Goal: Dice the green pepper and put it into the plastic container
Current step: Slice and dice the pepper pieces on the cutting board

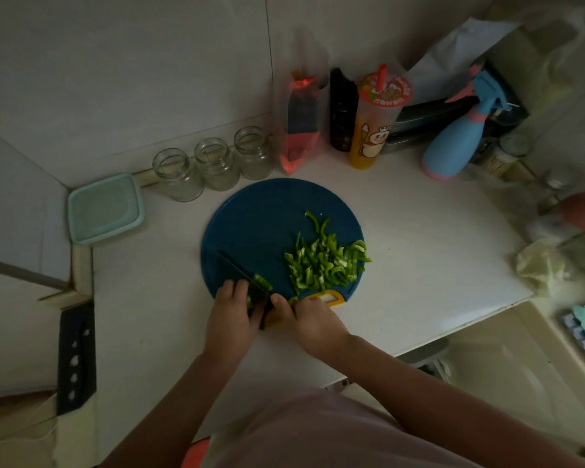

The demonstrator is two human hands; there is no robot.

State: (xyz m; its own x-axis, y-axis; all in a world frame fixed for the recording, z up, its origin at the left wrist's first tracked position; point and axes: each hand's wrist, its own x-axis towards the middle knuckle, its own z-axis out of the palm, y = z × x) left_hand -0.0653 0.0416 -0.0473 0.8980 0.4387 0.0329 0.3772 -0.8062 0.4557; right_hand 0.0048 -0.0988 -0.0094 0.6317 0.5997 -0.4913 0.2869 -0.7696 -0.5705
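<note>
A round blue cutting board with a yellow handle lies on the white counter. A pile of green pepper strips covers its right side. At the board's near edge my left hand holds down a small piece of green pepper with curled fingers. My right hand grips the handle of a dark knife. The blade points up and to the left, across that piece. The pale green plastic container sits in the left corner, away from both hands.
Three glass jars stand behind the board. A clear bag, a dark bottle, a drink cup and a blue spray bottle line the back wall. A knife block sits at the left, and clutter fills the right edge.
</note>
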